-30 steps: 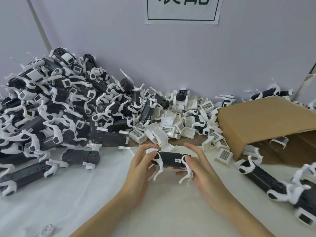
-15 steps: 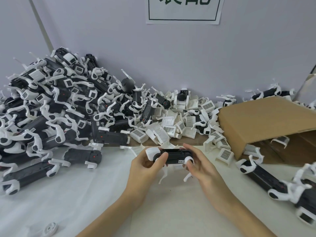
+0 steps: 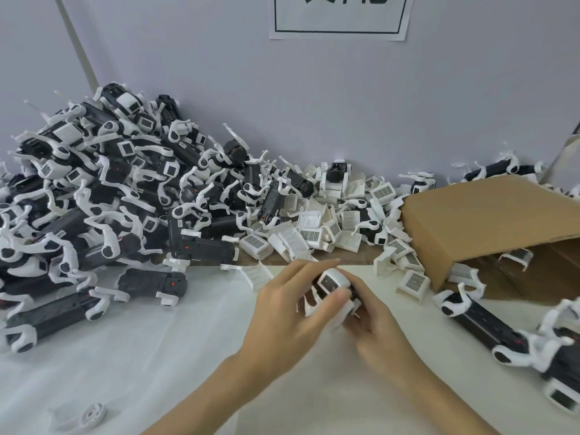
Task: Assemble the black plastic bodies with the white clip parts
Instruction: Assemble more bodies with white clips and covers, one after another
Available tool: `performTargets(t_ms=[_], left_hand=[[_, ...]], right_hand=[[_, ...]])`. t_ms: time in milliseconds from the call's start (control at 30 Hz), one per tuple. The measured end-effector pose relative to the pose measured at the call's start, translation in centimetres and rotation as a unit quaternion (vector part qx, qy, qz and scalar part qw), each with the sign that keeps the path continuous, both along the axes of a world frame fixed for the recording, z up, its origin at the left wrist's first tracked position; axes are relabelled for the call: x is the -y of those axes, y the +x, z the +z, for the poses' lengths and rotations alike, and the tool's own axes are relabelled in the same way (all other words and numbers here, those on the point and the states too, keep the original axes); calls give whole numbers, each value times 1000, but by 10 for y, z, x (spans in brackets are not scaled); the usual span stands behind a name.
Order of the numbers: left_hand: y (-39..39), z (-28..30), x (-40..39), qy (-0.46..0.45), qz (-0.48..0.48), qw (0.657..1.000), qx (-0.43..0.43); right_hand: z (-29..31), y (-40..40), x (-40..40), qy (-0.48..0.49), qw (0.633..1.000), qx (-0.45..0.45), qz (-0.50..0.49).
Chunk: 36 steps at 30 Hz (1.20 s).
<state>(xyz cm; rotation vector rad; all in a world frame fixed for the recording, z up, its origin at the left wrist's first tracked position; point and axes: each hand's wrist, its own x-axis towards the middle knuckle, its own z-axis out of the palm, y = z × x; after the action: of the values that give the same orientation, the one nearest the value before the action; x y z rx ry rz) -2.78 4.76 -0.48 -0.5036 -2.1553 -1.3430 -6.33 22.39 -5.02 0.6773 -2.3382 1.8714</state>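
Black body points end-on at you, white cap near; your left hand and right hand both pinch it

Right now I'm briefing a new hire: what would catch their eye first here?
The big heap of black-and-white assemblies piled against the wall on the left. At centre, the left hand and right hand grip one black body with a white clip part. A tipped cardboard box lies on the right.

Two bare forearms reach in from the bottom edge. The left hand and right hand wear no gloves. No sleeves, rings or watch show.
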Motion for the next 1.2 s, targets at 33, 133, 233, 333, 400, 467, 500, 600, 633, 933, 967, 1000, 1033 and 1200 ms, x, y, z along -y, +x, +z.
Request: performTargets(t_ms=[33, 133, 233, 333, 400, 467, 500, 600, 633, 933, 967, 1000, 1033, 1200], left_hand=[[0, 4, 0, 15, -12, 1000, 5], [-3, 13, 5, 29, -51, 998, 34], [-8, 15, 18, 14, -61, 997, 52], [-10, 11, 27, -64, -53, 993, 87], [-10, 7, 26, -106, -44, 987, 110], [-13, 7, 29, -79, -55, 987, 129], [-15, 9, 33, -54, -77, 985, 142], [-22, 17, 55, -57, -157, 969, 180], [-23, 19, 61, -83, -171, 965, 182], [-32, 0, 64, -278, -19, 959, -56], [-33, -2, 63, -270, -21, 961, -58], [-33, -2, 64, -259, -26, 965, -42], [-33, -2, 64, -241, -35, 970, -5], [-31, 3, 56, 47, -68, 979, 189]], right_hand=[[0, 0, 0, -11, 1000, 5, 9], [-1, 0, 2, -47, 998, 22, 21], [3, 2, 2, -49, 999, 4, 0], [7, 5, 1, -53, 996, -25, -60], [8, 7, 2, -36, 994, -54, -93], [10, 6, -2, -7, 994, -61, -88], [11, 4, -5, 7, 996, -44, -72], [13, -1, -12, 66, 997, -3, -28], [13, -2, -13, 82, 996, -13, -26], [26, -3, -19, 219, 909, -330, -133], [25, -3, -20, 222, 908, -329, -132], [25, -3, -21, 219, 912, -322, -128], [24, -3, -21, 204, 922, -304, -124], [21, 0, -16, 19, 995, -87, -44]])
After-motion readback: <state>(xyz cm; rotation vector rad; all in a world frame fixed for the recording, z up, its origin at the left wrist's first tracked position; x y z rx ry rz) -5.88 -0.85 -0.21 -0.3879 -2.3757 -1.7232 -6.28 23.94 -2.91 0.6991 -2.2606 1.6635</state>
